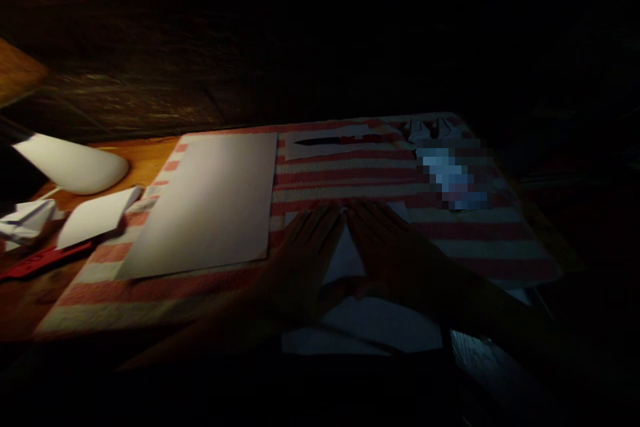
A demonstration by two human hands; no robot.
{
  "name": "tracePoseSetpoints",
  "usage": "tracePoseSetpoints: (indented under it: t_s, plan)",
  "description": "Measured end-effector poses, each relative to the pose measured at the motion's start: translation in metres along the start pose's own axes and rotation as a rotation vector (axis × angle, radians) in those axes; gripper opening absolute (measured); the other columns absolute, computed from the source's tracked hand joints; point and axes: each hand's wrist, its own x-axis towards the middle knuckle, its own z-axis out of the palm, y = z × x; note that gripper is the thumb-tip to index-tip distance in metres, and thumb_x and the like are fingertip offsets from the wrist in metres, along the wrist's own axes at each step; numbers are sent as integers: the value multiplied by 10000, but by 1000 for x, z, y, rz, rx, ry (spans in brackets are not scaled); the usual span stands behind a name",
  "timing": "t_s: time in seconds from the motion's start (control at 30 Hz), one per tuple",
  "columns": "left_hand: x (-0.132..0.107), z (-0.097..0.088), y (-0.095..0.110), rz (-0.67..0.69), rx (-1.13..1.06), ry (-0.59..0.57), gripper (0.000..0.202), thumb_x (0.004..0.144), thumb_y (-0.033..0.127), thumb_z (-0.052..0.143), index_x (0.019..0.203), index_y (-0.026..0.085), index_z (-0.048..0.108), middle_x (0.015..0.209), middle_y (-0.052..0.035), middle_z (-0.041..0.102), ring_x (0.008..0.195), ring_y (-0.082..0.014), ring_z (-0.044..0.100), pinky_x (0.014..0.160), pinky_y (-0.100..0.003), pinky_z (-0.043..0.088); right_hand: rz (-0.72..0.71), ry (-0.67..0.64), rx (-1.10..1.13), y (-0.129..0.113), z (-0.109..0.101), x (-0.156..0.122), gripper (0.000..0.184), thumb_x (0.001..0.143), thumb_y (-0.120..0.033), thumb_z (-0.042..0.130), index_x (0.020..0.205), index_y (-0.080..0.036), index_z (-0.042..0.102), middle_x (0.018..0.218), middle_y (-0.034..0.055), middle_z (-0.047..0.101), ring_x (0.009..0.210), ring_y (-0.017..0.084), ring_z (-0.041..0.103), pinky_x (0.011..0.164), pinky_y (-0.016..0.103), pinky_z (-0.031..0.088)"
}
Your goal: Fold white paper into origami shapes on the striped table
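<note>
My left hand (305, 257) and my right hand (387, 250) lie flat on a sheet of white paper (365, 323) at the near side of the table. Their fingers are stretched out and point away from me, with the fingertips meeting near the paper's far edge. The thumbs come together lower down, so a triangle of paper shows between the hands. Much of the sheet is hidden under them, and the light there is dim. Left of my hands, a larger blank sheet of paper (215, 200) lies on a red-and-white striped cloth (320, 177).
A knife (340, 140) with a red handle rests on a small paper piece at the back. Folded paper (433, 128) and a blurred-out bright object (453, 177) are at right. At left are a white lamp base (75, 163), curled paper (97, 217), folded paper (25, 220) and a red-handled tool (45, 260).
</note>
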Motion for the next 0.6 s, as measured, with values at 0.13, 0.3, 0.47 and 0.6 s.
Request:
tracePoseSetpoints:
  t_s: [0.13, 0.3, 0.47, 0.6]
  plan:
    - [2, -2, 2, 28, -11, -15, 910, 945, 648, 467, 1573, 50, 192, 1653, -250, 249, 1539, -384, 223, 1244, -562, 217, -4, -25, 10, 2, 2, 0, 1103, 855, -840, 366, 1526, 36, 354, 1599, 302, 328, 1529, 388, 246, 1254, 576, 209]
    - [0, -6, -8, 72, -38, -42, 994, 903, 668, 532, 1593, 72, 137, 1658, -244, 242, 1541, -364, 235, 1251, -533, 219, 0, 1, -26, 5, 3, -5, 1067, 880, -809, 389, 1559, 10, 312, 1621, 267, 310, 1526, 375, 265, 1252, 553, 243]
    - [-12, -9, -22, 61, -19, -80, 1019, 888, 680, 548, 1606, 113, 100, 1664, -227, 236, 1548, -367, 210, 1249, -536, 214, 16, 15, -106, 12, -4, -19, 1000, 916, -751, 436, 1551, 15, 330, 1607, 271, 336, 1512, 378, 300, 1231, 538, 299]
    - [-25, -10, -28, 16, -6, -58, 1036, 883, 688, 551, 1604, 113, 79, 1662, -252, 216, 1541, -399, 212, 1219, -558, 270, 26, 72, -122, 18, -9, -35, 933, 948, -687, 459, 1563, -2, 308, 1576, 289, 384, 1484, 394, 354, 1206, 563, 322]
